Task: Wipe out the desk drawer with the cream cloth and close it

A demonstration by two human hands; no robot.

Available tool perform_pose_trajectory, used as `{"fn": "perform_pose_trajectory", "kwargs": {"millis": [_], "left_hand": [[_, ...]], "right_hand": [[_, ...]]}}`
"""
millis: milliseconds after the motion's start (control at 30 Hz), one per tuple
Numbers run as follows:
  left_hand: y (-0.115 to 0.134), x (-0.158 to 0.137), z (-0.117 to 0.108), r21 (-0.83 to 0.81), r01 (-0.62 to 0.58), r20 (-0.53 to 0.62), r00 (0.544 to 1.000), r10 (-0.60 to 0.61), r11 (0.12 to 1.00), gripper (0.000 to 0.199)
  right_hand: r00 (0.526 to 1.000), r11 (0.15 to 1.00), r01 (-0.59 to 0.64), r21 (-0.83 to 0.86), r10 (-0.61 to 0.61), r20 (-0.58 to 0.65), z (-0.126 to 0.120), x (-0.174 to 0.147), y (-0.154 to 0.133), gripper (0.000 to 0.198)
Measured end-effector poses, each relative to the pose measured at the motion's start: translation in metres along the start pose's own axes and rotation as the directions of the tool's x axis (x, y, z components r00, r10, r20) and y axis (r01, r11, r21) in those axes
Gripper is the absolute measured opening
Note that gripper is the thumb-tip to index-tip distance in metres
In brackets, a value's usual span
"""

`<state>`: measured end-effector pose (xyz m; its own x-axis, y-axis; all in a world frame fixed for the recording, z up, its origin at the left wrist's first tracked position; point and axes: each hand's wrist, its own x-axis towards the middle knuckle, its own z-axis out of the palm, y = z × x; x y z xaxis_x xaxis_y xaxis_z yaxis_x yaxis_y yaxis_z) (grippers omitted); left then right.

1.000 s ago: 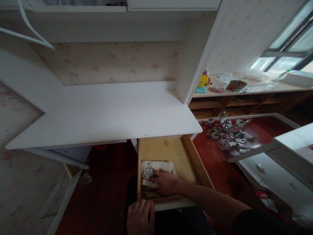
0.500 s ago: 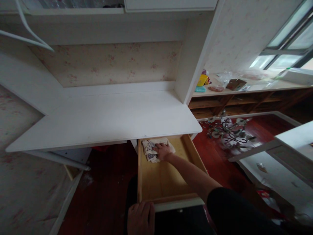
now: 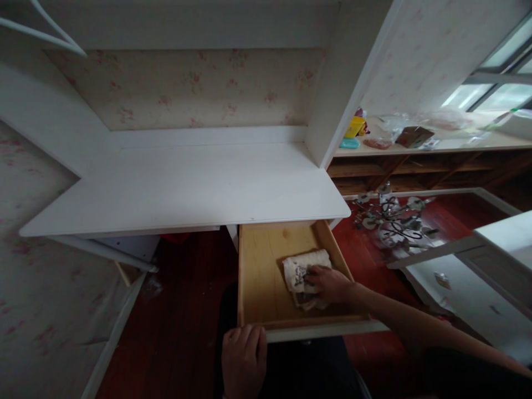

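A pulled-out wooden drawer [image 3: 261, 288] sticks out from under the white desk [image 3: 199, 188]. My left hand [image 3: 244, 354] is closed over the left end of the drawer's front edge. Inside the drawer, towards its front right, lies a folded cream cloth [image 3: 296, 271] with a dark print. My right hand [image 3: 328, 284] presses down on this cloth, fingers bent into it and partly hidden among its folds. The bare drawer bottom shows to the left of and behind the cloth.
On the floor to the right lies a chandelier [image 3: 393, 216] with curved arms. A low wooden shelf unit [image 3: 366, 166] under the window carries a small cardboard box [image 3: 414, 136] and plastic bags. White furniture [image 3: 469, 288] stands at the lower right.
My right hand has slid the cloth from the drawer's back left to its front right. My left hand stays on the drawer's front edge. The view has tilted down slightly.
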<state>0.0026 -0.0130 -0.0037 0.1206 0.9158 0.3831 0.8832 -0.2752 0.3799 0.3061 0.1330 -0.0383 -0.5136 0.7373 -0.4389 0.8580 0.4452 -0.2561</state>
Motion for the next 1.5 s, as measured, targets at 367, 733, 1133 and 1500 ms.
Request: {"fn": "perform_pose_trajectory", "kwargs": {"millis": [367, 733, 1133, 1500], "left_hand": [[0.003, 0.000, 0.002, 0.029, 0.028, -0.039, 0.999, -0.027, 0.999, 0.024], [0.003, 0.000, -0.001, 0.043, 0.022, -0.046, 0.999, -0.020, 0.999, 0.021], [-0.004, -0.008, 0.014, 0.006, 0.019, -0.111, 0.994, -0.018, 1.000, 0.022], [-0.002, -0.007, 0.011, 0.027, 0.004, -0.122, 0.993, 0.000, 1.000, 0.018]], "right_hand": [[0.951, 0.951, 0.308, 0.017, -0.308, -0.020, 0.005, 0.017, -0.075, 0.058], [0.980, 0.987, 0.123, -0.101, -0.137, -0.141, -0.019, 0.124, -0.109, 0.076], [0.962, 0.948, 0.192, -0.253, -0.233, -0.143, -0.013, 0.133, -0.046, 0.080], [0.873, 0.866, 0.207, -0.455, -0.374, -0.314, -0.034, 0.159, -0.061, 0.031]]}}
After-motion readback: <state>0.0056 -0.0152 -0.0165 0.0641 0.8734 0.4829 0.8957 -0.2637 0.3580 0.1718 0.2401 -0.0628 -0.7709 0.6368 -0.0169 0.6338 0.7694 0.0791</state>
